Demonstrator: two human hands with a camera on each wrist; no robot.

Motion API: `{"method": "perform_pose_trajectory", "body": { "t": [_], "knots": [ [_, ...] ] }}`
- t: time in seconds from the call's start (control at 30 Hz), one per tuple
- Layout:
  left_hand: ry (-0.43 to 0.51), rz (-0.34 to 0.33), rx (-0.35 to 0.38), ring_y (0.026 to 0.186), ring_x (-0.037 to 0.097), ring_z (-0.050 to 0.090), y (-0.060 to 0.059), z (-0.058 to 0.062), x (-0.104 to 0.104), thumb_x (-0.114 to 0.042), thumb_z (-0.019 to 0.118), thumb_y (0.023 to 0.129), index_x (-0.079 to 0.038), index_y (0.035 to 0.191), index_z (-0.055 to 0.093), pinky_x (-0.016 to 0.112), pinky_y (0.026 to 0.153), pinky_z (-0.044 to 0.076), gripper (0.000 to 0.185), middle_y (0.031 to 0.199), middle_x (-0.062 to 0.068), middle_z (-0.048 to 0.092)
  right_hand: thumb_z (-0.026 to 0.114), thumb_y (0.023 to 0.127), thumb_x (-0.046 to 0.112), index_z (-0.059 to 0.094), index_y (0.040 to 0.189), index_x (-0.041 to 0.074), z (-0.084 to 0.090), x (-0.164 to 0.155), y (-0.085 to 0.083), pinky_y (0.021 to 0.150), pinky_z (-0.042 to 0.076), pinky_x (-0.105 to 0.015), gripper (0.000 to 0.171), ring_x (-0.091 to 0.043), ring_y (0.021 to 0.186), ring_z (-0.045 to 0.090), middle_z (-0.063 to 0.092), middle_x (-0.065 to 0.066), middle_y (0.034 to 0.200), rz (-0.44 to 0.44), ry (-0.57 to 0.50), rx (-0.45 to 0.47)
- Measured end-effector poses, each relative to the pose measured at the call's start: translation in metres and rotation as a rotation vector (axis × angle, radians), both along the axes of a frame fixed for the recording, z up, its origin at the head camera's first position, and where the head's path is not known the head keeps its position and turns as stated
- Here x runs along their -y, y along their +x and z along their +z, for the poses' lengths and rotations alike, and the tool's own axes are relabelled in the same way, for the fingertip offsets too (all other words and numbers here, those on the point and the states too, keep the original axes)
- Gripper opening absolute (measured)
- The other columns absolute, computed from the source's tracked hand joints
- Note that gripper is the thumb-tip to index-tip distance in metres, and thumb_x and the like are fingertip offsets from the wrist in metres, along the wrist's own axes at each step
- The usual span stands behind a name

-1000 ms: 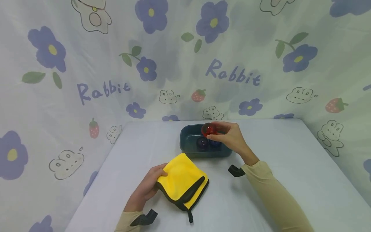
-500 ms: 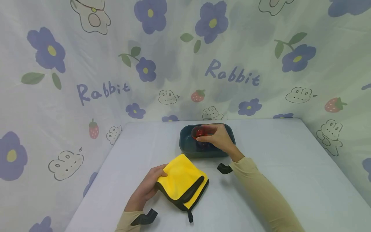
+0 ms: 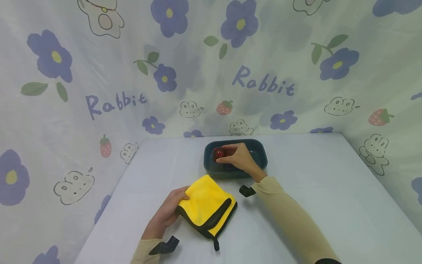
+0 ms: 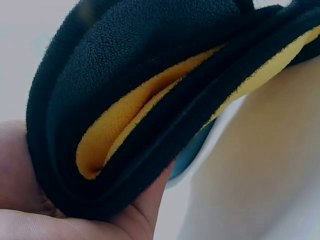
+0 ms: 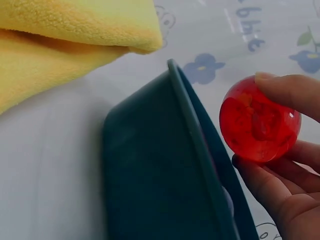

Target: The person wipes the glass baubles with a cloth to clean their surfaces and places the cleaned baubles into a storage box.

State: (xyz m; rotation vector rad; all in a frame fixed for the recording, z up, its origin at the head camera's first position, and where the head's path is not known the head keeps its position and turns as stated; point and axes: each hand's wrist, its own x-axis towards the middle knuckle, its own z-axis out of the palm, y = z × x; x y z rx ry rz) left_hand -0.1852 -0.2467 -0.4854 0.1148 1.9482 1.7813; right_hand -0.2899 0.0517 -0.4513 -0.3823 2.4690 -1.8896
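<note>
My right hand (image 3: 241, 157) pinches a see-through red ball (image 3: 218, 154) between thumb and fingers, at the left part of a dark teal tub (image 3: 258, 151). In the right wrist view the red ball (image 5: 260, 125) shows just past the tub's rim (image 5: 192, 125). A purplish ball (image 5: 228, 201) barely peeks over that rim; my hand hides most of the tub's contents in the head view. Nearer to me, my left hand (image 3: 170, 208) grips the left corner of a folded yellow cloth (image 3: 202, 200) with black edging and a loop. Its dark inner side (image 4: 145, 40) fills the left wrist view.
The tub stands toward the back of a white-covered table (image 3: 306, 176). Behind and beside the table hangs a white curtain (image 3: 211, 73) with flowers and rabbits. A black camera piece (image 3: 247, 191) juts from the right wrist, another (image 3: 165, 246) from the left.
My right hand has carried the red ball leftward and slightly down, from over the tub's middle to its left part. The left hand and the yellow cloth have stayed put.
</note>
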Motion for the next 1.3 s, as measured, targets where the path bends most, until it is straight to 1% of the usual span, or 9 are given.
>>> {"method": "perform_pose_trajectory", "body": {
  "t": [0.3,0.43,0.57,0.73,0.9,1.07,1.23,1.3],
  "knots": [
    [0.005,-0.012,0.000,0.091,0.015,0.063,-0.001,-0.002,0.000,-0.014,0.046,0.097,0.006,0.151,0.044,0.026,0.083,0.057,0.057,0.111,0.002,0.067,0.092,0.073,0.020,0.070,0.129,0.000,-0.006,0.013,-0.004,0.089,0.062,-0.038,0.063,-0.027,0.104,0.076,0.075,-0.018,0.121,-0.017,0.041,0.023],
    [0.004,-0.011,-0.003,0.091,0.015,0.063,-0.001,-0.003,0.000,-0.013,0.046,0.097,0.006,0.150,0.046,0.026,0.083,0.057,0.057,0.111,0.003,0.067,0.093,0.073,0.023,0.071,0.128,0.002,-0.010,0.019,-0.005,0.089,0.062,-0.038,0.063,-0.026,0.104,0.075,0.075,-0.016,0.121,-0.031,0.113,0.013],
    [0.011,-0.017,-0.005,0.089,0.014,0.063,-0.001,-0.004,0.000,-0.013,0.045,0.098,0.007,0.150,0.046,0.026,0.082,0.057,0.056,0.110,0.002,0.068,0.093,0.073,0.025,0.072,0.126,0.004,-0.013,0.023,-0.005,0.088,0.062,-0.037,0.061,-0.023,0.101,0.073,0.076,-0.013,0.119,-0.054,0.192,-0.010],
    [0.013,-0.022,-0.013,0.089,0.013,0.063,0.000,-0.003,0.000,-0.013,0.045,0.098,0.007,0.149,0.047,0.025,0.082,0.057,0.055,0.108,0.001,0.068,0.093,0.072,0.024,0.073,0.126,0.003,-0.013,0.028,-0.005,0.085,0.062,-0.037,0.061,-0.023,0.099,0.072,0.076,-0.013,0.117,-0.061,0.246,-0.053],
    [0.009,-0.017,-0.017,0.089,0.014,0.062,-0.001,-0.003,-0.001,-0.014,0.045,0.098,0.006,0.148,0.048,0.025,0.081,0.057,0.054,0.108,0.001,0.067,0.092,0.074,0.019,0.071,0.126,0.000,-0.012,0.033,-0.005,0.085,0.062,-0.035,0.059,-0.022,0.097,0.072,0.075,-0.013,0.116,-0.049,0.314,-0.092],
    [0.003,-0.004,-0.014,0.090,0.015,0.062,-0.001,-0.004,-0.001,-0.014,0.044,0.098,0.007,0.149,0.047,0.025,0.082,0.057,0.055,0.110,0.001,0.066,0.090,0.075,0.016,0.071,0.124,-0.003,-0.006,0.038,-0.005,0.090,0.061,-0.038,0.056,-0.025,0.102,0.070,0.073,-0.016,0.116,-0.021,0.405,-0.120],
    [0.001,0.002,-0.012,0.091,0.016,0.062,0.000,-0.004,-0.001,-0.014,0.045,0.098,0.007,0.149,0.047,0.025,0.083,0.057,0.055,0.110,0.002,0.066,0.090,0.075,0.013,0.072,0.122,-0.005,0.000,0.045,-0.006,0.090,0.061,-0.038,0.053,-0.025,0.099,0.069,0.074,-0.016,0.114,0.025,0.506,-0.115],
    [0.003,0.001,-0.012,0.091,0.016,0.062,0.000,-0.003,-0.001,-0.014,0.045,0.098,0.007,0.149,0.047,0.025,0.083,0.057,0.055,0.110,0.002,0.066,0.089,0.075,0.013,0.071,0.122,-0.005,0.001,0.047,-0.006,0.090,0.060,-0.039,0.053,-0.026,0.101,0.068,0.073,-0.017,0.116,0.037,0.543,-0.102]
  ]
}}
